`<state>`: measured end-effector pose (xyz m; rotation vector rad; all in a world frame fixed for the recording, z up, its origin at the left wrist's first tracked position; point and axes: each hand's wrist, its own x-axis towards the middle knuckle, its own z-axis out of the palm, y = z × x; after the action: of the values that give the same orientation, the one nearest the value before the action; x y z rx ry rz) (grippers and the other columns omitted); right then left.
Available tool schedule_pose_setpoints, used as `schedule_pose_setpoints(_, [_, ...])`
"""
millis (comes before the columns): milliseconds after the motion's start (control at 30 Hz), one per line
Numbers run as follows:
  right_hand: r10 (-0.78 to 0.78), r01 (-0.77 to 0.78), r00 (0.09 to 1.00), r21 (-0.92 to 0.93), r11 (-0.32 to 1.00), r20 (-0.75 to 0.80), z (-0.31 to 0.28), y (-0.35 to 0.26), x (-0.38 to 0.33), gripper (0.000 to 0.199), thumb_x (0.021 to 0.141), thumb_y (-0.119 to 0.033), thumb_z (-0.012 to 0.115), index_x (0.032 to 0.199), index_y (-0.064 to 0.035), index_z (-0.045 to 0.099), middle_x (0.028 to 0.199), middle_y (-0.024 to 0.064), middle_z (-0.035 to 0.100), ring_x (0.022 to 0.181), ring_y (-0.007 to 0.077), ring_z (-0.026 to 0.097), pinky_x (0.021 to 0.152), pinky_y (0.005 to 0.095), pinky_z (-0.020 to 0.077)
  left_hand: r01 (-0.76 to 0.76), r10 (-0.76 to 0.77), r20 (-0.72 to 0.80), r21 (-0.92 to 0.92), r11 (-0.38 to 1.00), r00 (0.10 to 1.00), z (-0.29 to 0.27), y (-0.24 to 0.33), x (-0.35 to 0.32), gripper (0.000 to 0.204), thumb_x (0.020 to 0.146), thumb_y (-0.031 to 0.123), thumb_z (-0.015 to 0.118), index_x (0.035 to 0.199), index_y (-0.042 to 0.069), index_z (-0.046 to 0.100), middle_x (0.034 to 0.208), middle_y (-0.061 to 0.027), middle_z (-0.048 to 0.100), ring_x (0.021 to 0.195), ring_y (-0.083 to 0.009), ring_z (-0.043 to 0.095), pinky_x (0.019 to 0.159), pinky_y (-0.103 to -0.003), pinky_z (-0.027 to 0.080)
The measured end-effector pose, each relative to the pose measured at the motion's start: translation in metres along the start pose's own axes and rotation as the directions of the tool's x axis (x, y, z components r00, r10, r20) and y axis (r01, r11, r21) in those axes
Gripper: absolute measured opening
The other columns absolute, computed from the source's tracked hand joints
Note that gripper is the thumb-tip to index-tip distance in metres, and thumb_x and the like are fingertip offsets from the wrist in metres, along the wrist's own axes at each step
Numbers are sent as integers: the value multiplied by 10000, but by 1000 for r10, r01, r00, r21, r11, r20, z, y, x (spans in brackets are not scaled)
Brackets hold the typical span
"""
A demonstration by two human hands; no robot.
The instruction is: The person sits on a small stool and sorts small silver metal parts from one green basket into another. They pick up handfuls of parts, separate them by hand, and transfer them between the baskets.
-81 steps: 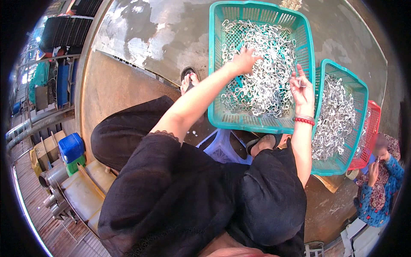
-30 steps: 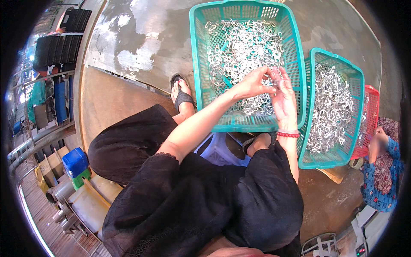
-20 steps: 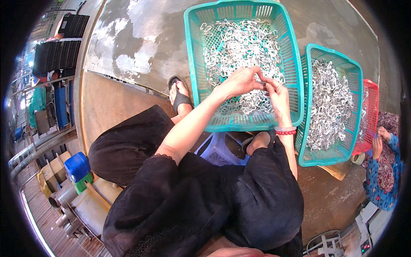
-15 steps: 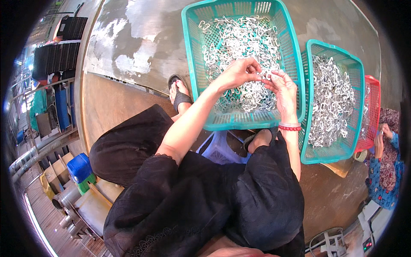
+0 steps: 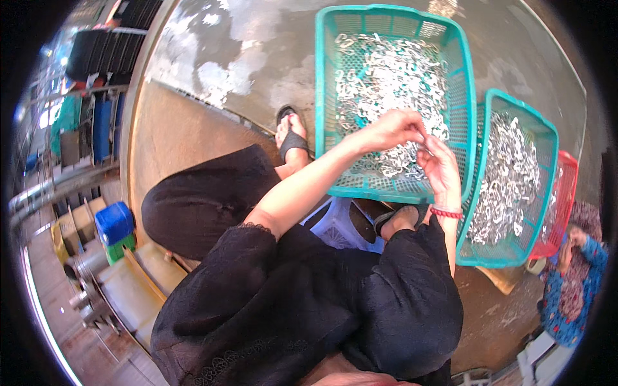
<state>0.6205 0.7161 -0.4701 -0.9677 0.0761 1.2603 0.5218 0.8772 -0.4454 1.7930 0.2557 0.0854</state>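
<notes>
Both my hands meet over a large green plastic basket (image 5: 469, 96) heaped with small silvery-white hook-shaped pieces (image 5: 399, 74). My left hand (image 5: 394, 130) reaches in from the left, its thumb and forefinger pinched together. Just to its right and slightly lower is my right hand (image 5: 441, 168), palm side partly showing, fingers curled in a pinch. The fingertips of the two hands come together above the heap. Whatever lies between them is too small to make out. A red beaded bracelet (image 5: 446, 212) circles my right wrist.
A second green basket (image 5: 552, 138) of similar pieces stands at the right, with a red basket (image 5: 570, 168) beyond it. Another person (image 5: 573, 283) sits at the far right. A light purple plastic stool (image 5: 341, 225) shows below the large basket. Blue and green containers (image 5: 116, 222) stand left.
The view has shifted, so the baskets appear lower and farther right. My hands remain together over the large basket, with the fingertips now closer to each other.
</notes>
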Motion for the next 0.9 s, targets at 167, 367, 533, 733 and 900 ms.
schedule_pose_setpoints(167, [-74, 57, 996, 310, 949, 43, 4, 9, -1, 231, 852, -177, 587, 1041, -49, 555, 944, 74, 587, 881, 172, 545, 753, 316, 464, -125, 131, -219, 39, 991, 967, 31, -10, -11, 185, 763, 95, 656, 927, 41, 589, 772, -47, 593, 686, -121, 592, 579, -260, 478])
schedule_pose_setpoints(367, [-303, 255, 952, 457, 852, 35, -21, 14, 15, 256, 839, -136, 600, 1061, -25, 541, 886, 53, 570, 788, 161, 520, 755, 286, 457, 254, -360, -115, -517, 817, 926, 44, -9, -20, 168, 770, 48, 646, 910, -16, 576, 760, -70, 617, 672, -110, 593, 572, -244, 494])
schedule_pose_setpoints(533, [-301, 296, 953, -182, 938, -3, 4, 12, 7, 269, 781, 25, 604, 1050, 29, 580, 911, 56, 592, 785, 121, 557, 708, 236, 458, 313, -404, 32, -689, 653, 914, 23, -21, -24, 163, 744, 63, 659, 859, -25, 586, 754, -93, 627, 669, -137, 602, 595, -251, 498])
schedule_pose_setpoints(733, [-193, 133, 980, -545, 828, -54, -4, 19, 11, 258, 766, 8, 608, 1023, -10, 605, 780, 66, 622, 674, 110, 593, 596, 221, 480, 246, -215, -126, 626, 740, 969, 7, 5, -25, 163, 700, 84, 603, 860, 67, 627, 711, -88, 609, 639, -262, 595, 624, -379, 482])
schedule_pose_setpoints(900, [-112, 116, 987, 26, 993, -119, 8, 5, 11, 149, 849, -69, 552, 993, -30, 546, 805, 112, 622, 646, 171, 605, 556, 258, 493, 14, 187, -323, 530, 848, 928, 13, 15, -18, 144, 743, 96, 584, 873, 102, 645, 810, -102, 565, 851, -286, 551, 720, -378, 457])
